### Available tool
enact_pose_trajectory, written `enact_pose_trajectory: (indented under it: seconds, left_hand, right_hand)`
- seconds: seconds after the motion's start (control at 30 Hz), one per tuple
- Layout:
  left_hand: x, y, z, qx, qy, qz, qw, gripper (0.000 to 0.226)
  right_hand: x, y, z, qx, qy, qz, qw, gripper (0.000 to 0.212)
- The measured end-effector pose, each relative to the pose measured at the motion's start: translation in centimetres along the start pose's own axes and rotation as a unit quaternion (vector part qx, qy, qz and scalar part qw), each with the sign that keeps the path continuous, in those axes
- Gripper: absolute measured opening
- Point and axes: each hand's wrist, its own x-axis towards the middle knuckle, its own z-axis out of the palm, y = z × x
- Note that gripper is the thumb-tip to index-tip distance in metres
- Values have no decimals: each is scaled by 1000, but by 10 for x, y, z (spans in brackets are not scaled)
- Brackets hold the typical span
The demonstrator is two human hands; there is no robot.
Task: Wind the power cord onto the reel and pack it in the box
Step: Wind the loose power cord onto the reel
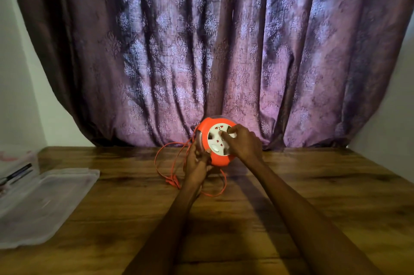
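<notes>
Head view: holding the orange reel (216, 142) upright, lifted a little above the wooden table (313, 196), close in front of the purple curtain (224, 50). Gripping its left edge with the left hand (197, 165), fingers curled and pressed on the rim. Resting the right hand (243, 143) on the white socket face (218, 141), fingertips pressing there, probably turning the centre part for winding; a little blurred, so not certain.

Still hanging loose: several loops of the orange power cord (167, 158), falling from the reel onto the table under the left hand, with the plug end (173, 181) lying near the wrist.

Judging the progress: winding seeming partly done, a good part of cord waiting outside. Packing not yet begun. Waiting at the far left edge: a clear plastic box (15, 162), with its lid (47, 203) lying flat beside it, well apart from the reel.
</notes>
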Motion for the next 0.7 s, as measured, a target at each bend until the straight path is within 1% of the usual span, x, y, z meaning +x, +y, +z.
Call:
enact_pose_trajectory:
  seconds: [0.07, 0.1, 0.13, 0.17, 0.27, 0.33, 0.4, 0.47, 0.5, 0.57, 0.6, 0.67, 0.7]
  left_hand:
    - [-1, 4, -1, -17, -1, 6, 1000, 57]
    - [-1, 5, -2, -20, -4, 7, 1000, 56]
    - [-2, 6, -3, -19, -9, 8, 1000, 55]
    - [-2, 6, -3, -18, -15, 10, 1000, 56]
    - [-1, 7, -4, -28, -35, 15, 999, 59]
    - [0, 9, -5, -22, -42, 15, 999, 56]
    - [2, 10, -9, -4, -54, 21, 998, 55]
    - [4, 11, -13, 35, -68, 41, 996, 56]
    - [4, 12, -15, 62, -70, 47, 995, 55]
    - [3, 17, -17, 109, -61, 55, 991, 47]
    - [2, 18, -19, 159, -42, 83, 983, 41]
    - [4, 16, -25, 296, 8, 156, 942, 33]
    - [4, 16, -28, 358, 36, 171, 917, 33]
  right_hand:
    - [3, 12, -4, 40, 77, -13, 996, 41]
    - [4, 18, -5, 75, 93, -22, 993, 39]
    - [6, 23, -7, 111, 88, -36, 989, 39]
    - [8, 29, -7, 144, 65, -52, 986, 42]
    - [15, 39, -8, 221, -40, -86, 971, 52]
    - [20, 40, -11, 262, -84, -55, 960, 55]
    - [26, 42, -18, 294, -132, 9, 947, 52]
    - [28, 48, -27, 298, -185, 57, 935, 49]
    - [28, 52, -31, 297, -202, 67, 931, 48]
    - [27, 60, -36, 299, -210, 61, 929, 45]
    - [27, 62, -39, 301, -209, 51, 929, 43]
    - [26, 65, -44, 299, -204, 30, 932, 39]
    - [25, 66, -46, 296, -202, 18, 934, 39]
